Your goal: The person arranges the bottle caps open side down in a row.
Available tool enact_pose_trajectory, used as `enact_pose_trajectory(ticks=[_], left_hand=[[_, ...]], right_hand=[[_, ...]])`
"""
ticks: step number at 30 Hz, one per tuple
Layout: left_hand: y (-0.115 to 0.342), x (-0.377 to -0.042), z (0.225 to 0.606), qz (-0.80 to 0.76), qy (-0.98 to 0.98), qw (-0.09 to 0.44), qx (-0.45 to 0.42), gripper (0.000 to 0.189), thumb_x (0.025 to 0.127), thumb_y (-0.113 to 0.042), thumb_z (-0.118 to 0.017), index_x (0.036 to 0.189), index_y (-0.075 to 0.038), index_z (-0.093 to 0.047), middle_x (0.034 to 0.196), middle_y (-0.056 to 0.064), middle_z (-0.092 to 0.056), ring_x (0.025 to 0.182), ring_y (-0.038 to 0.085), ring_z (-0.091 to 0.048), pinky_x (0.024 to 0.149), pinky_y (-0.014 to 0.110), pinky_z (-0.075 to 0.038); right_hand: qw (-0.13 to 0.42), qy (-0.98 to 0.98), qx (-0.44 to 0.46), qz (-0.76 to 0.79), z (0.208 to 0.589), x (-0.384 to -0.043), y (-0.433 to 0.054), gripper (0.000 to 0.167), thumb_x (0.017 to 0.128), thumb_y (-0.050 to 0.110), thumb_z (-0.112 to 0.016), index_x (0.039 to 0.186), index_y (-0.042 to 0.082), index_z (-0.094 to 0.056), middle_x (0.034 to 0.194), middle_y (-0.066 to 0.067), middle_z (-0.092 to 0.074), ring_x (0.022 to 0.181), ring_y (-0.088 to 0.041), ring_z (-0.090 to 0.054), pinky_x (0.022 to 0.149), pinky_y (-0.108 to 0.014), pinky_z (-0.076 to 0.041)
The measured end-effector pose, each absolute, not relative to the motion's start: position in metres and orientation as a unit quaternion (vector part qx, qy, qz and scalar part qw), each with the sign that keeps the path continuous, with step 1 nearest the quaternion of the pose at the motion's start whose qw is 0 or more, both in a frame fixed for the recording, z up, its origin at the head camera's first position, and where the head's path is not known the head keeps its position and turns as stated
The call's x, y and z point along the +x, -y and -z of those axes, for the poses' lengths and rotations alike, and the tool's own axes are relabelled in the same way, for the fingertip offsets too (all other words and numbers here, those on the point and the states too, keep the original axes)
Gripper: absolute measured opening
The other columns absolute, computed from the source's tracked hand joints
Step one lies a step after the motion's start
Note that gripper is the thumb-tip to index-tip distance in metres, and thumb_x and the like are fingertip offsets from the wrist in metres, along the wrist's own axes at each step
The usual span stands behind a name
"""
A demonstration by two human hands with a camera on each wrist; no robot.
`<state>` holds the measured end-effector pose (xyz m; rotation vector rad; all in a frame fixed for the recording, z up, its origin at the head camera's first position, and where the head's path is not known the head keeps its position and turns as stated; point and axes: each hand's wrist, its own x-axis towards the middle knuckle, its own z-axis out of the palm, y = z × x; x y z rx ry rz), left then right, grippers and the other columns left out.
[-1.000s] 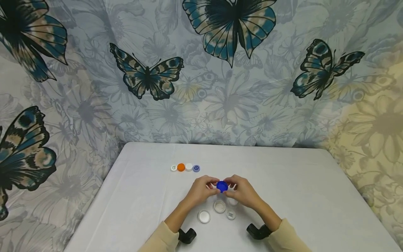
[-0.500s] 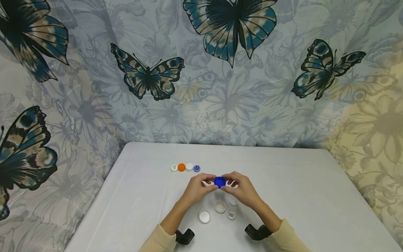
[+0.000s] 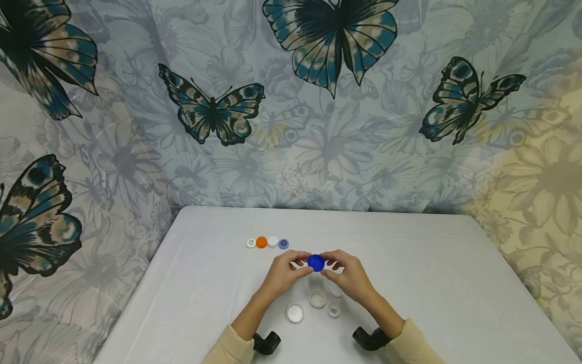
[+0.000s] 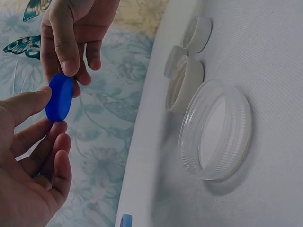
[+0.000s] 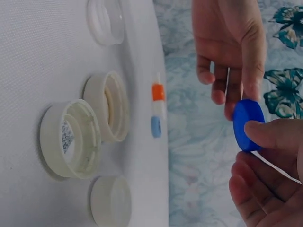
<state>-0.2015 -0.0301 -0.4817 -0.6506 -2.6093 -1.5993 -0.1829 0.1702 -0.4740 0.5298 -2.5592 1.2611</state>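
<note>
A blue bottle cap (image 3: 316, 263) is pinched between both hands above the white table, its hollow side facing the head camera. The left hand (image 3: 281, 275) grips its left edge with thumb and fingertips. On the opposite edge the right hand (image 3: 351, 275) pinches it the same way. In the left wrist view the blue cap (image 4: 59, 97) stands on edge between the two thumbs. The right wrist view has the right thumb lying across the cap (image 5: 247, 113). Below the hands lie a wide clear-rimmed lid (image 3: 295, 313), a cream cap (image 3: 317, 299) and a small cap (image 3: 334, 310).
Partly behind the right hand is another whitish cap (image 5: 111, 201). Farther back, a row holds a printed white cap (image 3: 251, 243), an orange cap (image 3: 261, 242), a white cap (image 3: 273, 241) and a light blue cap (image 3: 284, 243). Butterfly-patterned cloth (image 3: 318, 151) hangs behind the table.
Both hands have moved the blue cap slightly up and left in the head view, mostly in the first half second. Both still grip it; the caps on the table have stayed put.
</note>
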Motion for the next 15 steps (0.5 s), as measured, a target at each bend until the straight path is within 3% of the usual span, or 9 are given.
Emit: enact_pose_trajectory(ticks=[15], left_hand=[[0.03, -0.2012, 0.4858, 0.529, 0.827, 0.008, -0.191, 0.032, 0.087, -0.023, -0.073, 0.114, -0.005, -0.07, 0.102, 0.008, -0.073, 0.09, 0.022, -0.064, 0.073, 0.019, -0.05]], right_hand=[[0.16, 0.872, 0.167, -0.431, 0.4798, -0.1796, -0.1668, 0.031, 0.076, -0.002, -0.078, 0.106, 0.004, -0.072, 0.096, -0.006, -0.074, 0.083, -0.021, -0.067, 0.072, -0.033, -0.057]])
